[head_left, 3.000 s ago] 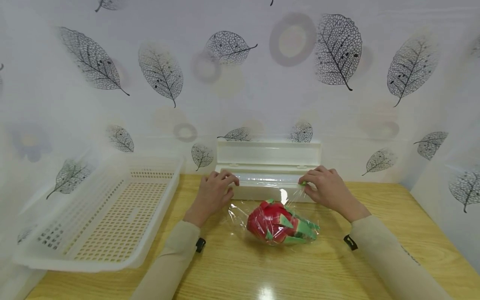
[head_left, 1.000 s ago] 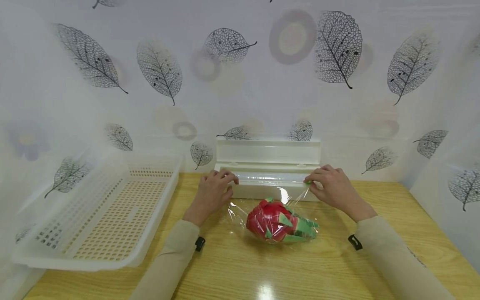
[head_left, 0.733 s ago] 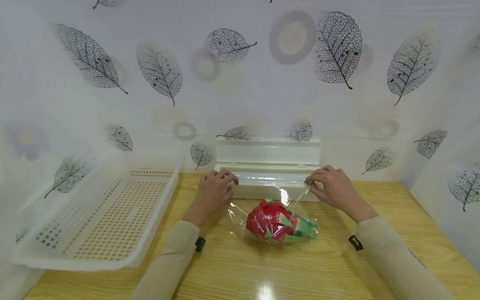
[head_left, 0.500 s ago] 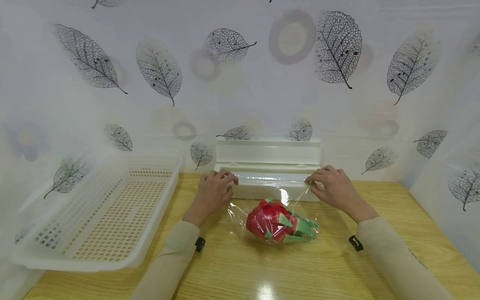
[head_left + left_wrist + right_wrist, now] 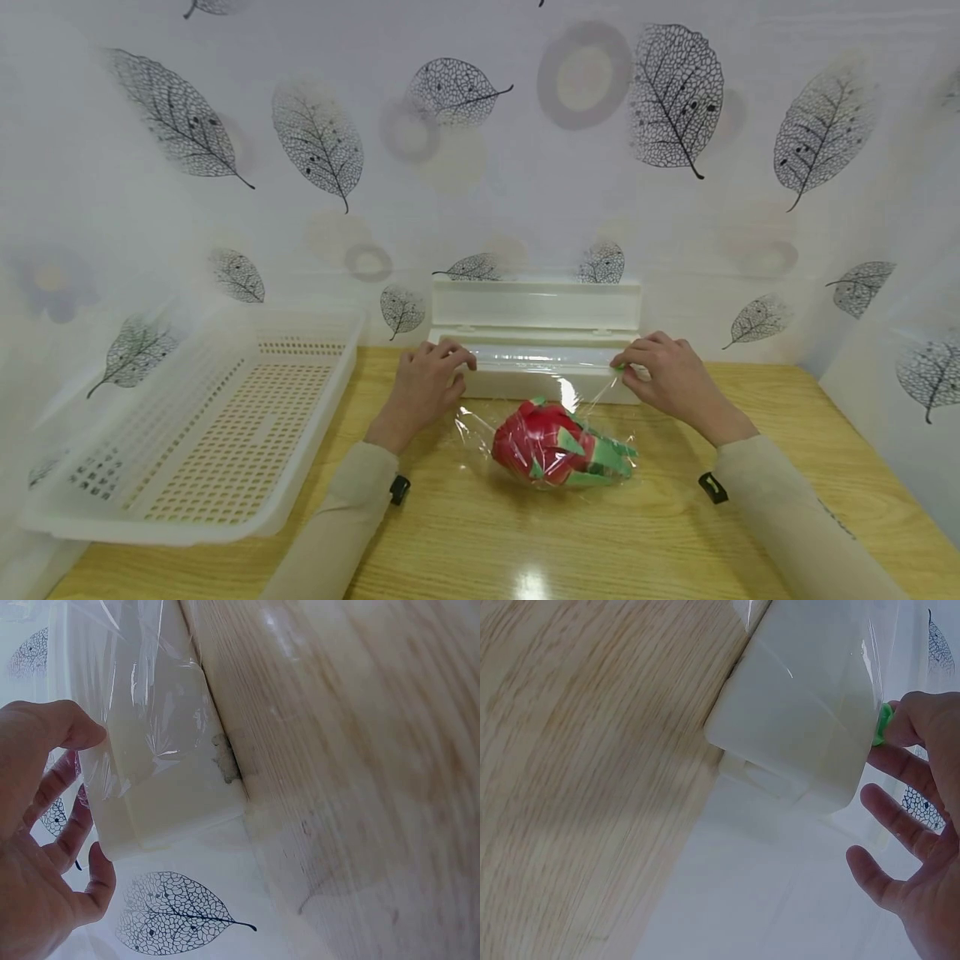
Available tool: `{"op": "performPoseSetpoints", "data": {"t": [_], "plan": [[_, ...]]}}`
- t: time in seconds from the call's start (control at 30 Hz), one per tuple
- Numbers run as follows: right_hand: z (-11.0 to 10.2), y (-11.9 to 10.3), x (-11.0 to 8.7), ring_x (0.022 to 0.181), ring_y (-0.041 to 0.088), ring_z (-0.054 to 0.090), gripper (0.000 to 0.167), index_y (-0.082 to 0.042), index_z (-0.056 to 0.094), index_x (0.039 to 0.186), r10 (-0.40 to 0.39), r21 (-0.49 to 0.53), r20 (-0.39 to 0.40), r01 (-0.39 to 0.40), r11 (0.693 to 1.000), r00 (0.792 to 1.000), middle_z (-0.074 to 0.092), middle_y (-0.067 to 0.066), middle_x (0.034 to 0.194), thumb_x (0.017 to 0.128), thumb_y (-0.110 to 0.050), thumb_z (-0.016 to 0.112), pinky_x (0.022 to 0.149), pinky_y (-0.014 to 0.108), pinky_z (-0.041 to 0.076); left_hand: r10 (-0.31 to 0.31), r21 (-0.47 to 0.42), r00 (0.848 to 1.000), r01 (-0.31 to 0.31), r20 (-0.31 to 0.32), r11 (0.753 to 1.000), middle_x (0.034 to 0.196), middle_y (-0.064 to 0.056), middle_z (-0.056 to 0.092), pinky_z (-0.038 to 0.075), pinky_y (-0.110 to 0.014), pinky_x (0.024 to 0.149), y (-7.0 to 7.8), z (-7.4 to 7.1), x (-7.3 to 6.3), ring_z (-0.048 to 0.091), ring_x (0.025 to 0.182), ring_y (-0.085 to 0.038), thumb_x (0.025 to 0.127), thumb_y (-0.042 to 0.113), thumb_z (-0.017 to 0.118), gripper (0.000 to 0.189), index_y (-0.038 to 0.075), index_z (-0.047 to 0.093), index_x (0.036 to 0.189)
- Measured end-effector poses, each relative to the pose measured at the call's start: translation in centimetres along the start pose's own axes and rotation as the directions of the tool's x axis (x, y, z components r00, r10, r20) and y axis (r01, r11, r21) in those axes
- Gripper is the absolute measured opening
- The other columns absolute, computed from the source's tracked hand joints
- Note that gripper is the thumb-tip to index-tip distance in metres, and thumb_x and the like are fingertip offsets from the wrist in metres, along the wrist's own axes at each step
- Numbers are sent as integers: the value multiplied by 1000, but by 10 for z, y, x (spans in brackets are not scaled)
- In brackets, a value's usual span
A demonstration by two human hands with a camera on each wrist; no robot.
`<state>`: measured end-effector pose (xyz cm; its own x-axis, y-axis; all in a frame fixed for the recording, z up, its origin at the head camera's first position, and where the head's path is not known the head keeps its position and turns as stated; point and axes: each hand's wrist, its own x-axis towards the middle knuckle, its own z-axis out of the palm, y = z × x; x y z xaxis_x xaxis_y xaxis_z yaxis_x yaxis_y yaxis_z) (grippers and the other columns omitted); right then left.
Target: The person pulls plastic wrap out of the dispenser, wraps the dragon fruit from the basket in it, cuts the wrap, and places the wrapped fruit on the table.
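A white cling film box (image 5: 551, 386) stands with its lid raised, a roll of film (image 5: 536, 356) inside. Clear cling film (image 5: 568, 392) runs from it over a red and green dragon fruit (image 5: 536, 437) lying in front. At the box's left end, my left hand (image 5: 427, 383) holds the front edge with the film, thumb in front, as the left wrist view shows. My right hand (image 5: 671, 383) pinches a small green slide cutter (image 5: 883, 724) between thumb and index finger at the right end, its other fingers spread.
A white plastic basket (image 5: 318, 467) with a perforated bottom stands on the left of the wooden table (image 5: 525, 542). Leaf-patterned sheeting (image 5: 510, 208) hangs close behind the box and along both sides.
From three seconds to one second ago, my right hand slid a little to the right with the green slide cutter. Since then both hands, the film and the dragon fruit look unmoved.
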<state>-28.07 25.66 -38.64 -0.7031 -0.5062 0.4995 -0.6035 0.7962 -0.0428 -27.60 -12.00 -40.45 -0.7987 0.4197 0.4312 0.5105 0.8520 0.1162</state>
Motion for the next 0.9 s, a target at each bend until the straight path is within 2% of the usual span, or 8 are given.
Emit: {"op": "performPoseSetpoints", "data": {"t": [0.53,0.9], "plan": [[2,3,-2,95,33,67,14,-15,79,92,-25,1,-42,25,1000,999,78,5,96,82,-6,79,71,55,52,-4,-7,1000,4,0,1000,121,2,66,53,-47,84,0,1,0,64,106,-30,93,17,72,20,26,69,109],[3,4,-3,95,33,67,16,-15,78,92,-35,3,-61,35,999,998,78,5,96,80,-4,79,70,55,52,-6,-5,1000,6,0,1000,121,2,66,50,-43,80,0,1,0,64,105,-29,93,17,72,19,26,68,109]]}}
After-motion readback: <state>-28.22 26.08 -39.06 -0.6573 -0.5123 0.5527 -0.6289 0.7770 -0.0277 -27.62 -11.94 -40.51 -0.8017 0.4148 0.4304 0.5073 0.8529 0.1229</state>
